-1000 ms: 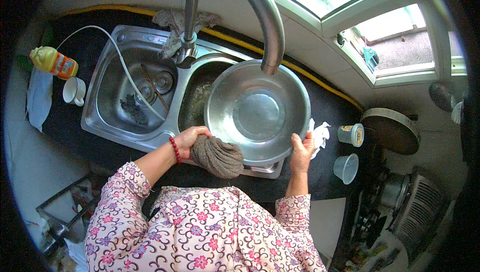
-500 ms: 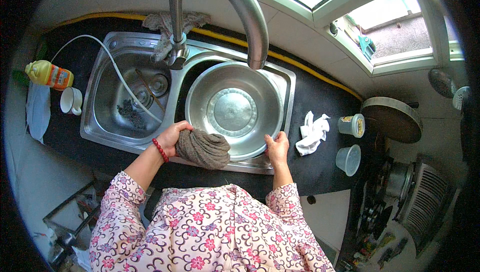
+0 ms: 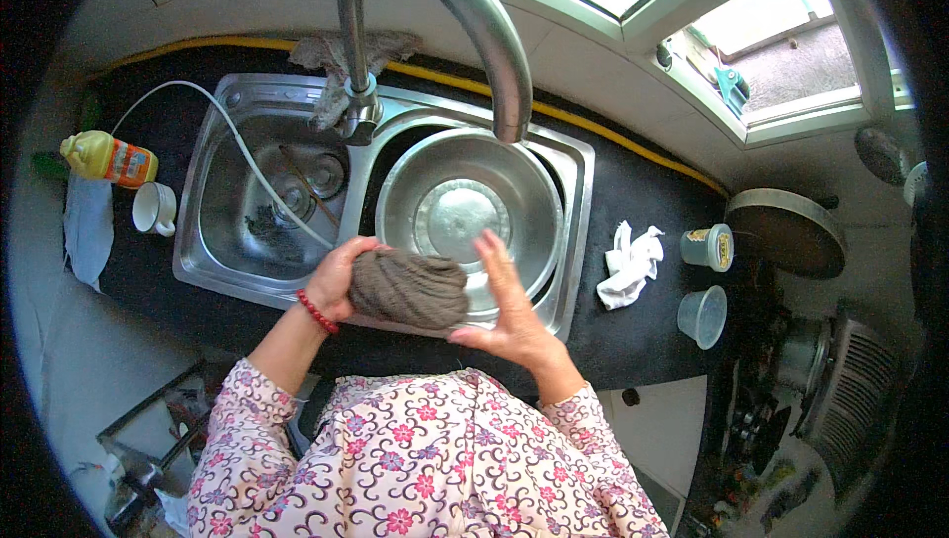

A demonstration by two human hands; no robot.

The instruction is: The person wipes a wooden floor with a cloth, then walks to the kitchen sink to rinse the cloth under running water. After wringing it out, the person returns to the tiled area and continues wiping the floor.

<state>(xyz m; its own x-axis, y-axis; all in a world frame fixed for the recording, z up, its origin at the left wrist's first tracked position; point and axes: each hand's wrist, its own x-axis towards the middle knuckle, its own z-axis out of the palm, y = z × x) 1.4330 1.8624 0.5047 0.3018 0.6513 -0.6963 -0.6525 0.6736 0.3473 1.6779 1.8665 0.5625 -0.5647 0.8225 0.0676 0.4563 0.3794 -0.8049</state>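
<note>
We note: left hand (image 3: 334, 286) clasps one end of the brown-grey cloth bundle (image 3: 410, 289), which lies between the hands, long axis running left to right; right hand (image 3: 519, 328), fingers spread, just beside the other end (contact unclear).

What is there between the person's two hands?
The head view shows a bundled grey-brown cloth, held in the left hand, between it and the right hand.

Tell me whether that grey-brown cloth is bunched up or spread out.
Bunched up: the grey-brown cloth forms a compact, rounded bundle with close folds, held in the person's left hand.
</note>
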